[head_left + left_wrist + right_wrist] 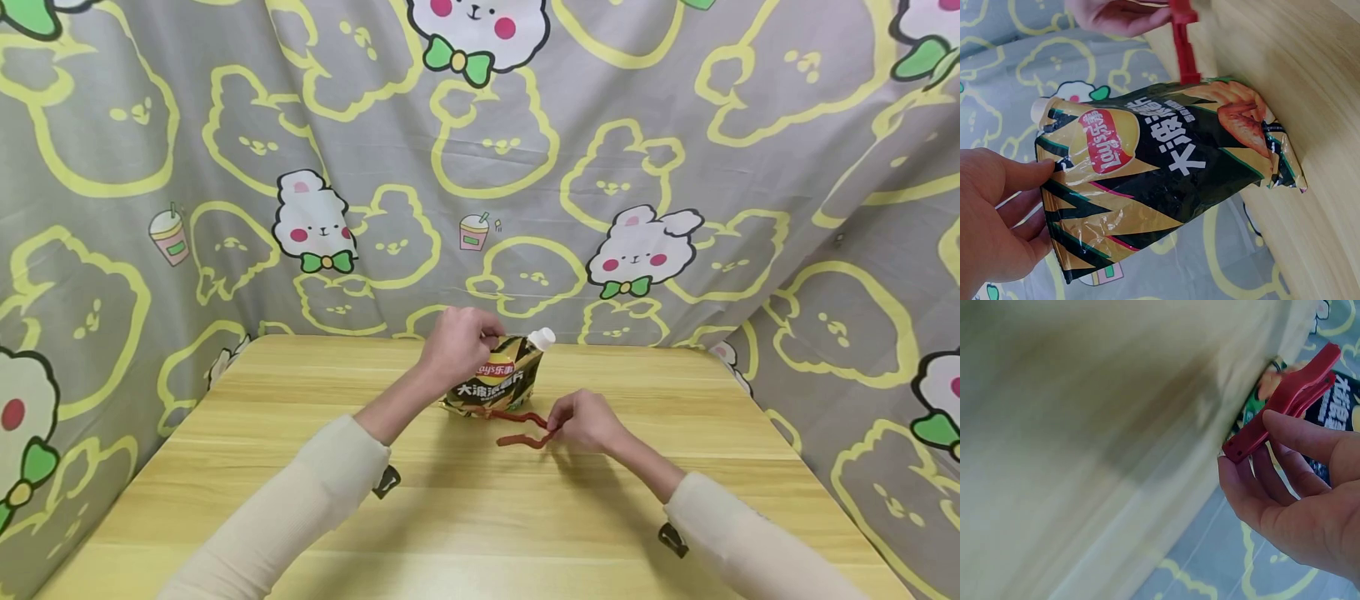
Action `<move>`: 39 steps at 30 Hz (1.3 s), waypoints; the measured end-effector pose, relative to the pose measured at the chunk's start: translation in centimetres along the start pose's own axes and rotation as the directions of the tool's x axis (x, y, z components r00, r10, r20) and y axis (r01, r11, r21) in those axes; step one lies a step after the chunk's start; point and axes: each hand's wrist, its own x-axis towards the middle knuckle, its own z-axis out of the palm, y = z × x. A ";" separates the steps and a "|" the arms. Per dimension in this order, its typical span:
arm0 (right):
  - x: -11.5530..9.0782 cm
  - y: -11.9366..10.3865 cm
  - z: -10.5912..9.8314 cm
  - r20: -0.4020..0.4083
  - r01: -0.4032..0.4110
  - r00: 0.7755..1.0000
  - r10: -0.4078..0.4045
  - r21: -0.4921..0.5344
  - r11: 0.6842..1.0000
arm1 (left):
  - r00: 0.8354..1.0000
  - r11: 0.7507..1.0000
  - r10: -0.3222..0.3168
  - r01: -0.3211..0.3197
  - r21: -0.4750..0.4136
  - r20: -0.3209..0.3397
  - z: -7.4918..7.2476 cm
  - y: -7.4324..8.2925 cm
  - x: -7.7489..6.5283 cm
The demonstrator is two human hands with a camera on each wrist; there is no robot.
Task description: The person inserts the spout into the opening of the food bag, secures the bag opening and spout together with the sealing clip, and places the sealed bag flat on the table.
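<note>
A black and gold Lay's chip bag (pixel 491 385) stands on the table, its printed front facing me. My left hand (pixel 459 343) pinches its top edge at the left corner; in the left wrist view the thumb (pixel 1032 172) lies on the front face. By the bag's lower right, my right hand (pixel 588 422) holds a red plastic clip (pixel 1285 397) between thumb and fingers. Two long, wavy arms of the clip spread apart and point toward the bag. A white cap (pixel 542 338) shows at the bag's upper right corner; what it belongs to is hidden.
The wooden table (pixel 360 517) reaches back to a grey curtain (pixel 390 150) with yellow animal outlines, which also hangs at both sides. Black buckles (pixel 386 482) hang below both sleeve cuffs.
</note>
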 end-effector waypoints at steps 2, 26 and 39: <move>0.1 0.1 -0.6 0.000 -0.020 1.000 0.020 0.015 1.000 | 1.000 1.000 0.003 -0.003 -0.001 0.000 0.0 0.0 0.0; 0.4 2.0 -8.1 -0.048 -0.124 0.991 0.125 0.008 0.992 | 0.999 0.999 0.033 -0.033 -0.001 -0.001 -0.1 0.0 0.1; 1.2 1.3 -8.7 -0.099 -0.109 0.989 0.113 0.046 0.993 | 0.999 0.999 0.032 -0.032 -0.001 -0.001 -0.2 0.0 0.1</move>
